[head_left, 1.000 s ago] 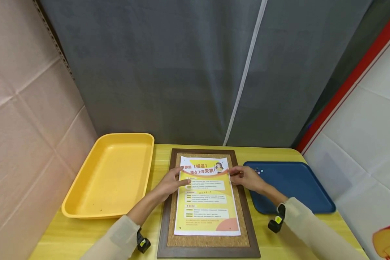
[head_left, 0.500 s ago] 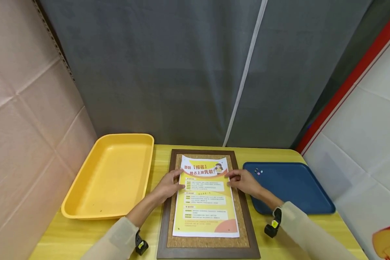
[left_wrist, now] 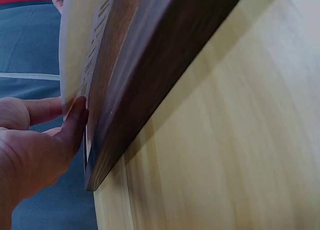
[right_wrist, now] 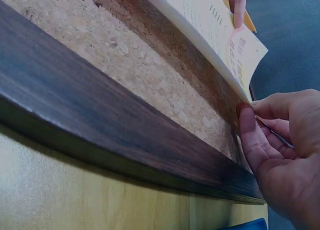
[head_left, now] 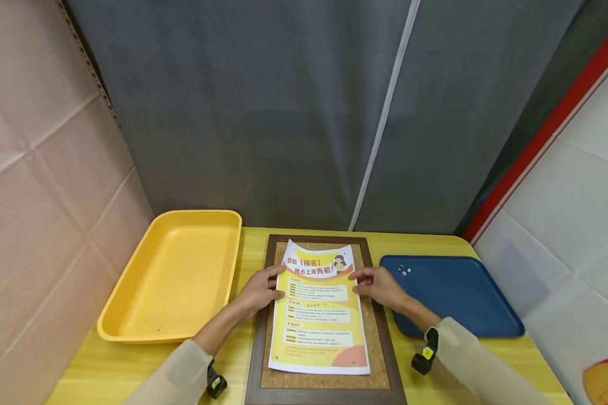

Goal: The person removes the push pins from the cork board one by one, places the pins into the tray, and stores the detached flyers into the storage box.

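A yellow printed poster (head_left: 316, 329) lies over a cork board (head_left: 380, 365) with a dark brown wooden frame (head_left: 324, 396). My left hand (head_left: 258, 289) pinches the poster's left edge between thumb and fingers, a bit below its top corner. On the opposite edge my right hand (head_left: 380, 288) pinches the paper the same way. In the right wrist view the poster (right_wrist: 210, 45) stands raised off the cork, with a gap under its edge, and the right hand (right_wrist: 280, 140) grips it near the frame. The left wrist view has the left hand (left_wrist: 42, 140) holding the sheet's edge beside the frame.
To the left stands a yellow tray (head_left: 235, 247) with tiny dark specks inside. A blue tray (head_left: 466, 298) sits at the right, holding several small pale pins (head_left: 404, 270) near its left corner. A grey curtain (head_left: 263, 140) hangs behind the wooden table (head_left: 420, 382).
Both hands have drawn the poster slightly toward me and left, keeping hold of its edges. Its top corners now curl up more. The trays and board hold their places.
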Demonstrator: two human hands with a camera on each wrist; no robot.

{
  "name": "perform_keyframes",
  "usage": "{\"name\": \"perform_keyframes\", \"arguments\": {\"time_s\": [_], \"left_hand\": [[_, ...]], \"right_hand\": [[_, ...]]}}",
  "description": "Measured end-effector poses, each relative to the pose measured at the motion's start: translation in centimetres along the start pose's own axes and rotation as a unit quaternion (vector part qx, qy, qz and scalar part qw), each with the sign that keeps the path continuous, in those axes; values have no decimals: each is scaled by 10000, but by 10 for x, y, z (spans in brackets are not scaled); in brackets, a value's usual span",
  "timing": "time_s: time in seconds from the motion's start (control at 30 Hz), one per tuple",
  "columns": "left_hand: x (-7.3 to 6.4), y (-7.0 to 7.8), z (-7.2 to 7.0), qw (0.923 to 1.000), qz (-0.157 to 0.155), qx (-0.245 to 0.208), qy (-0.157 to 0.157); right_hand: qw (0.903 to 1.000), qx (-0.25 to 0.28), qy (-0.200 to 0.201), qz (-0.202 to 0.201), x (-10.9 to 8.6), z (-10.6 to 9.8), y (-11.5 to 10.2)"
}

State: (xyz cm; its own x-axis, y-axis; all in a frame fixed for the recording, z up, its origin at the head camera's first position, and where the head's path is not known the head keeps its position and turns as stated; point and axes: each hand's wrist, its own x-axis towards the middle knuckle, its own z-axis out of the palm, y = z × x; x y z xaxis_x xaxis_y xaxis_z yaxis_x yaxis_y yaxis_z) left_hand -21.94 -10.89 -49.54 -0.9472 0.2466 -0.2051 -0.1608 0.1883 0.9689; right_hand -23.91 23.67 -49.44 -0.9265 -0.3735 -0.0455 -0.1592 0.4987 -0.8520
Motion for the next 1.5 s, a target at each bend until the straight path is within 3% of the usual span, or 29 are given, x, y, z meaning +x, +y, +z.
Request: {"name": "perform_keyframes", "arguments": {"time_s": [0.37, 0.7, 0.93, 1.1, 1.5], "left_hand": [[-8, 15, -16, 9999, 150, -49, 52], [-13, 30, -37, 9996, 146, -145, 183], [-25, 48, -66, 9993, 186, 232, 241], [-34, 56, -90, 9992, 207, 256, 239], [-47, 68, -139, 9968, 178, 652, 432]], "right_hand": [[9996, 203, -27, -189, 5, -1, -16], [9990, 389, -41, -231, 19, 0, -46], [9971, 571, -69, -500, 36, 8, -65], [9941, 739, -116, -788, 47, 15, -83], [9901, 1092, -162, -867, 80, 46, -121]]}}
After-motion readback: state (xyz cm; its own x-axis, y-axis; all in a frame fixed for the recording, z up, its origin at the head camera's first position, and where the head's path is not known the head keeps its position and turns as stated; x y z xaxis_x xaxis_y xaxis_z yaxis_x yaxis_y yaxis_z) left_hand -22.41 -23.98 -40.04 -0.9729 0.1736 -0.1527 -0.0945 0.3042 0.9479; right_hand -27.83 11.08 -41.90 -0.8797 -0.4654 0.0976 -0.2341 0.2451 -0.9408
